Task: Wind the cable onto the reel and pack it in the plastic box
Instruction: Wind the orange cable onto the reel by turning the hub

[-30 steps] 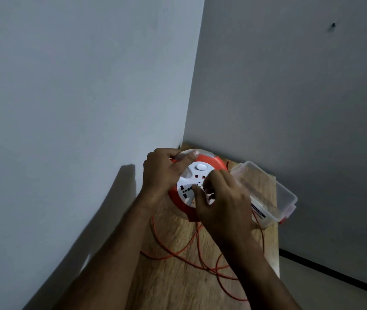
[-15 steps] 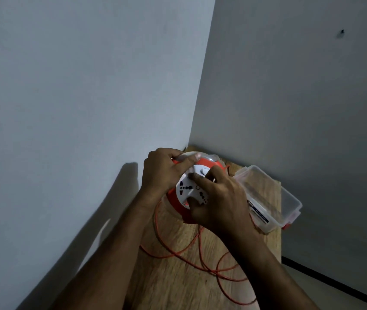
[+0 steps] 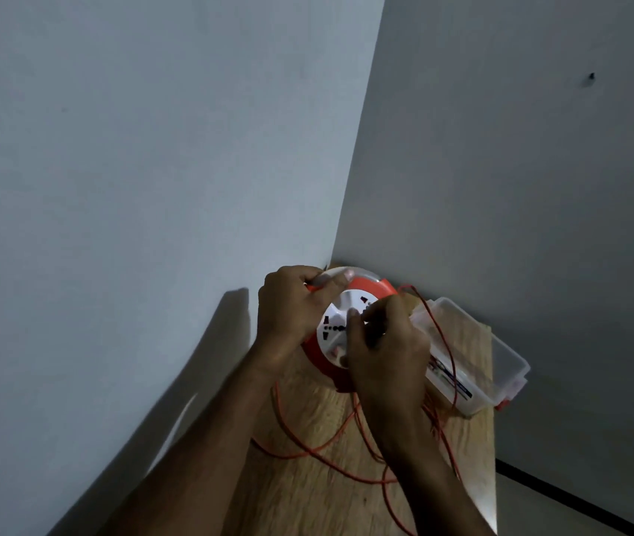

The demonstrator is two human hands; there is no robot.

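Head view: left hand point(image 3: 292, 307) grips reel point(image 3: 346, 326) rim; right fingers point(image 3: 375, 315) on its face.

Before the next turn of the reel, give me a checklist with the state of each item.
1. Left hand grips the rim of the reel: ok.
2. Right hand sits on the reel's white face, fingers curled: ok; what it grips, cannot tell.
3. Cable fully wound: not ok, loops lie loose on the table.
4. Cable clear of the plastic box: not ok, a strand crosses over it.
5. Box open to take the reel: cannot tell.
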